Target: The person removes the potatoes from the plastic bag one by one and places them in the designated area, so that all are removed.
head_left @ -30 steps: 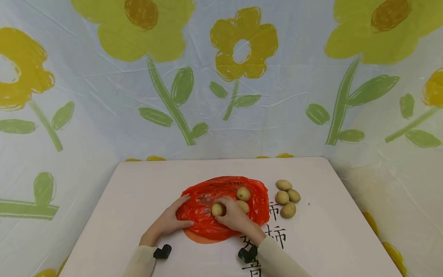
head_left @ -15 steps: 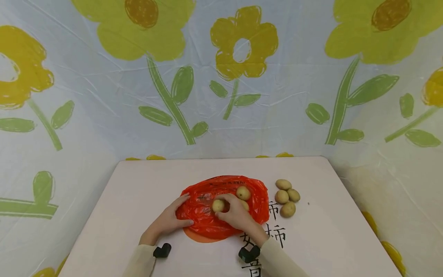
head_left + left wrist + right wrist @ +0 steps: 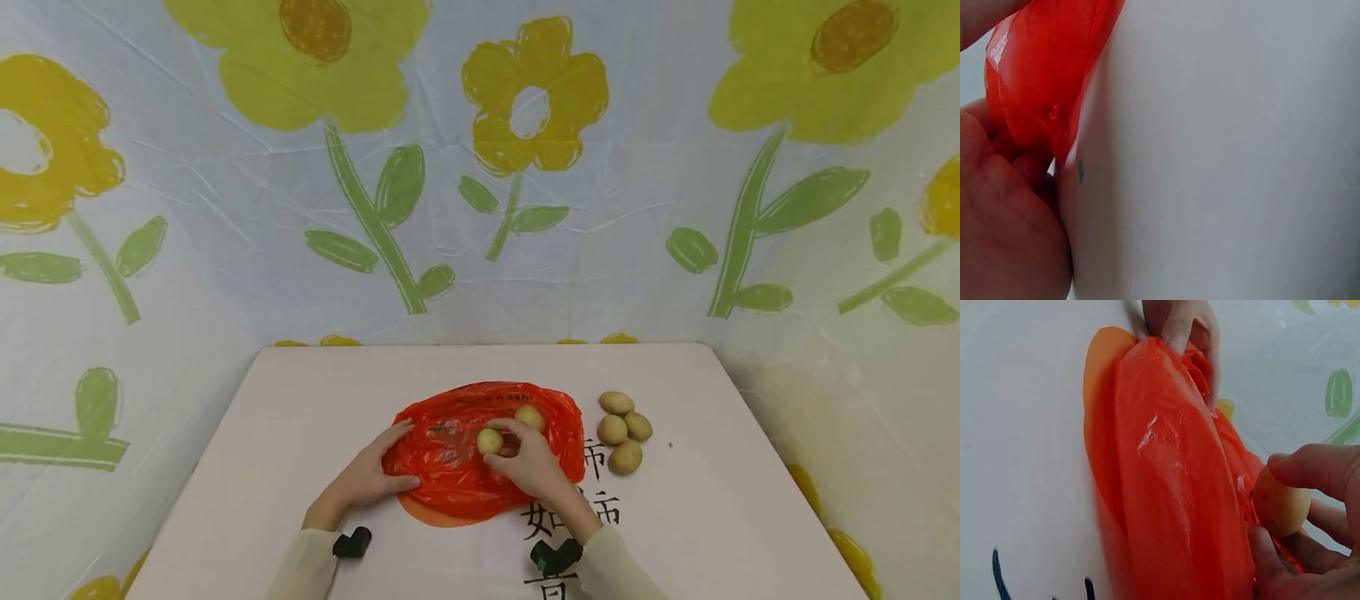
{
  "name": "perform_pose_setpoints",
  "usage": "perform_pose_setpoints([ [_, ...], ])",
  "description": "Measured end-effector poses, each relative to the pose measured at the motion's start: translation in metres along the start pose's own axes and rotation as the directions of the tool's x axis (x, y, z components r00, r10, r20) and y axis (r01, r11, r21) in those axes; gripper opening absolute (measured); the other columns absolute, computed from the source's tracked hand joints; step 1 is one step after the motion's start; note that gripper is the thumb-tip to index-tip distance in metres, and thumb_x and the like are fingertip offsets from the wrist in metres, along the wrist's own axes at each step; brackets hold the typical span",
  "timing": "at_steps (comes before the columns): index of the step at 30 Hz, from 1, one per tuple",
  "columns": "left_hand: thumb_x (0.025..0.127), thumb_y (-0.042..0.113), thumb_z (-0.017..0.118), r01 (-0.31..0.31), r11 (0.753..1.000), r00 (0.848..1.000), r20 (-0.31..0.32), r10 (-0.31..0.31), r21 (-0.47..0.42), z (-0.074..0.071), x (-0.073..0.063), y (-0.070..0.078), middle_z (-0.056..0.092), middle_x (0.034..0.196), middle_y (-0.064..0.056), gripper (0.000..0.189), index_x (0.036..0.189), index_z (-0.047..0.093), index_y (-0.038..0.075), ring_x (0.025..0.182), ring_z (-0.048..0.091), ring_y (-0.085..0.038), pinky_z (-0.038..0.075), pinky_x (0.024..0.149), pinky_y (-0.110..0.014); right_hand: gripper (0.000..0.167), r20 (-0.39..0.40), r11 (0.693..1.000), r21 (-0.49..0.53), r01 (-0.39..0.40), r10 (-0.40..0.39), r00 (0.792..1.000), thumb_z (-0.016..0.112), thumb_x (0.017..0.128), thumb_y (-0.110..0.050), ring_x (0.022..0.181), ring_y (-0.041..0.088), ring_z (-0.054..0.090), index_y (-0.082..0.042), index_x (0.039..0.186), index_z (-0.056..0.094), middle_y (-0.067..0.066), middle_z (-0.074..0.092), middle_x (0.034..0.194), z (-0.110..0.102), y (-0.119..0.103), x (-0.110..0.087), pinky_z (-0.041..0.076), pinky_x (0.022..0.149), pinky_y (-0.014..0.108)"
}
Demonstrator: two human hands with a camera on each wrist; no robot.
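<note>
A red plastic bag (image 3: 450, 458) lies spread on the table, its opening facing up. My left hand (image 3: 367, 475) holds the bag's left end, thumb at the front and fingers along the back. In the left wrist view the red film of the bag (image 3: 1054, 75) bulges between thumb and fingers. Over the bag's middle, my right hand (image 3: 532, 462) pinches a small yellow potato (image 3: 490, 442) between thumb and fingertips. The right wrist view has that potato (image 3: 1282, 503) just beside the bag's rim. Another potato (image 3: 529, 417) sits in the bag behind the right hand, partly covered by it.
Several loose potatoes (image 3: 625, 457) lie grouped on the table to the right of the bag. An orange round patch (image 3: 442, 510) shows under the bag's front edge. Black characters (image 3: 542, 521) mark the pale table (image 3: 315, 383). Flower-printed cloth (image 3: 600, 275) stands behind and at both sides.
My right hand has moved to the right with the potato, lifting it slightly off the bag's middle. The left hand stays in place on the bag.
</note>
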State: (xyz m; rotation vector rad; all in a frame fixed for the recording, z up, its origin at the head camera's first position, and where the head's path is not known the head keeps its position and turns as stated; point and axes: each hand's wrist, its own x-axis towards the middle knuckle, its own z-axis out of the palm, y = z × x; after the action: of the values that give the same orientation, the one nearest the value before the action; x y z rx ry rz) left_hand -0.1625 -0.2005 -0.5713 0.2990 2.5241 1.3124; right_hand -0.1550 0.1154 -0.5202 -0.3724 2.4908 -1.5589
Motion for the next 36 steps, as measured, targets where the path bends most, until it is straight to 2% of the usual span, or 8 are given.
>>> perform_pose_setpoints([
  [6,0.079,0.042,0.085,-0.002,1.000,1.000,0.007,0.002,0.004,-0.001,-0.001,0.002,0.032,0.168,-0.002,0.095,0.159,0.039,0.025,0.155,0.028,-0.039,0.031,0.118,-0.069,0.053,-0.020,0.999,-0.047,0.004,-0.004,1.000,0.081,0.090,-0.016,0.101,0.020,0.065,-0.009,0.138,0.061,0.009,0.064,0.127,-0.006,0.005,-0.004,0.061,0.084,0.028],
  [13,0.078,0.042,0.086,-0.008,1.000,1.000,-0.002,0.008,-0.003,-0.001,0.000,-0.001,0.032,0.168,0.000,0.094,0.159,0.039,0.027,0.154,0.029,-0.039,0.032,0.118,-0.068,0.053,-0.074,0.999,-0.046,0.028,-0.031,0.997,0.081,0.089,-0.013,0.108,0.025,0.065,-0.007,0.138,0.060,0.011,0.065,0.129,-0.009,0.002,-0.009,0.062,0.090,0.037],
  [18,0.079,0.043,0.086,0.003,1.000,1.000,0.004,-0.003,-0.004,-0.001,-0.001,-0.001,0.032,0.168,0.000,0.095,0.159,0.038,0.029,0.154,0.029,-0.038,0.034,0.117,-0.068,0.051,-0.117,0.999,-0.035,0.039,-0.042,0.992,0.082,0.088,-0.011,0.109,0.024,0.067,-0.008,0.135,0.063,0.010,0.067,0.127,-0.007,0.000,-0.018,0.062,0.091,0.036],
  [26,0.078,0.042,0.086,-0.006,1.000,1.000,0.002,0.006,-0.002,-0.002,-0.001,0.001,0.033,0.168,0.000,0.095,0.159,0.039,0.028,0.154,0.031,-0.037,0.035,0.117,-0.067,0.055,-0.219,0.996,0.091,0.004,0.016,0.976,0.083,0.085,-0.005,0.116,0.027,0.067,-0.007,0.136,0.063,0.010,0.066,0.131,-0.014,-0.005,-0.030,0.060,0.094,0.034],
  [36,0.079,0.042,0.087,-0.012,1.000,1.000,0.009,0.012,-0.018,-0.002,-0.002,0.003,0.032,0.168,-0.001,0.095,0.159,0.039,0.025,0.154,0.029,-0.038,0.033,0.118,-0.067,0.057,-0.306,0.997,0.073,-0.034,0.055,0.950,0.084,0.083,-0.003,0.124,0.034,0.065,-0.006,0.136,0.063,0.014,0.063,0.138,-0.028,-0.004,-0.039,0.059,0.096,0.039],
])
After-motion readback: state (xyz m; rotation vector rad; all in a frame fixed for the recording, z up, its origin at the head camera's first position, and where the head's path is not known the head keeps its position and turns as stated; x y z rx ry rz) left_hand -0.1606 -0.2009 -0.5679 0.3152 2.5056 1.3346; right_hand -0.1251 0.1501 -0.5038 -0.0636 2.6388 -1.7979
